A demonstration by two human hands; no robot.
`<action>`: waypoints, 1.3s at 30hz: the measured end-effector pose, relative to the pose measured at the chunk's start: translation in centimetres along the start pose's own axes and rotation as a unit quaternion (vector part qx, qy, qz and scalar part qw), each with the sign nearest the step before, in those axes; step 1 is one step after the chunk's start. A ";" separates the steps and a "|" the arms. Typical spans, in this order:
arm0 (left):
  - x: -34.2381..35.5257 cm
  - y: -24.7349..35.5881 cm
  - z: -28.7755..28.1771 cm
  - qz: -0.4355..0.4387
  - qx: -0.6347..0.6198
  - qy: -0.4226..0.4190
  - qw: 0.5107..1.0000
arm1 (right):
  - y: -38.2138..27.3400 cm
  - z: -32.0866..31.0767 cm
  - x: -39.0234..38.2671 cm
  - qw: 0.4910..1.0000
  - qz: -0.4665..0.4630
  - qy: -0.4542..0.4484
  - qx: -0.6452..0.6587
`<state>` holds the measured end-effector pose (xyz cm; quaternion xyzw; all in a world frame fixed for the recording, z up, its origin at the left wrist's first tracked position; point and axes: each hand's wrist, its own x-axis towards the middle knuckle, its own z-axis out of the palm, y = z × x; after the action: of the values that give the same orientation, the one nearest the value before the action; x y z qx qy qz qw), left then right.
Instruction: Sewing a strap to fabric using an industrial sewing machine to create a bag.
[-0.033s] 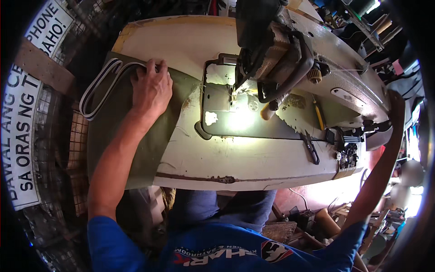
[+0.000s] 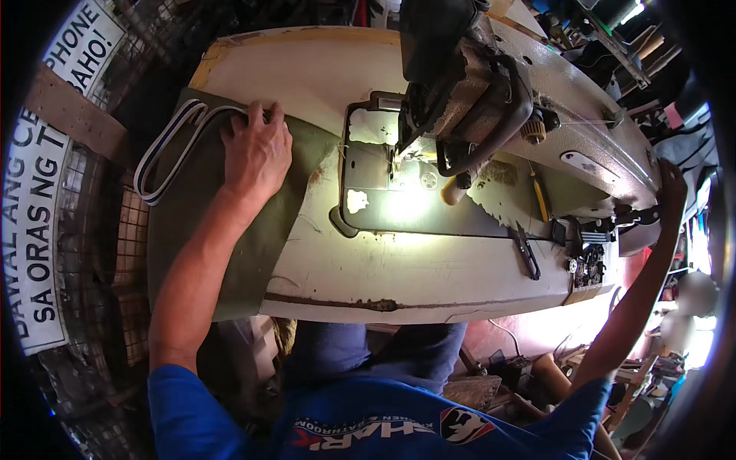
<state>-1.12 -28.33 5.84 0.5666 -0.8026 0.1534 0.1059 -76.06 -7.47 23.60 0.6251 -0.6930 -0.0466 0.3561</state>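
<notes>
A sheet of dark green cloth (image 2: 230, 230) lies over the left part of the sewing table, and a looped white-and-navy striped strap (image 2: 163, 153) rests on its far side. My left hand (image 2: 259, 149) lies palm down, its bent fingers pressing the strap's end against the cloth. At the far right end of the sewing machine (image 2: 571, 100), my right hand (image 2: 673, 184) is on the handwheel (image 2: 640, 236); the light there is dim and its fingers are partly hidden. The needle and presser foot (image 2: 395, 161) stand over the lit metal plate, apart from the cloth.
On the pale tabletop (image 2: 429, 268) lie a dark folding tool (image 2: 526, 251) and a yellow-handled tool (image 2: 540, 199). A bobbin winder (image 2: 586, 264) sits at the table's right edge. Wire mesh and a lettered sign (image 2: 38, 238) stand on the left. Clutter fills the right side.
My right hand has shifted slightly downward at the handwheel. My left hand, the strap and the cloth stay where they were.
</notes>
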 end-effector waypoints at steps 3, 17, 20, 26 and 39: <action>-0.1 -0.2 0.8 0.016 0.005 0.017 1.000 | 0.5 -0.3 0.0 0.995 -0.022 -0.058 -0.084; -0.1 -3.4 2.0 -0.036 0.001 0.027 0.999 | -3.0 -3.1 2.8 0.984 0.072 -0.093 0.134; -1.8 -3.0 0.7 -0.062 -0.010 0.015 0.998 | -7.9 -7.6 2.1 0.988 0.122 0.079 0.058; -2.5 -3.4 -0.9 0.017 -0.004 0.143 0.990 | -31.7 -11.4 -10.7 0.907 0.214 -0.105 0.347; -5.0 -3.4 -1.8 0.011 -0.238 0.185 0.953 | -53.8 -21.0 -1.4 0.891 0.005 -0.025 0.453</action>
<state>3.72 -24.31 6.20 0.4774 -0.7888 0.0608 0.3824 -19.66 -9.76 11.12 0.7137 -0.6508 0.2585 0.0170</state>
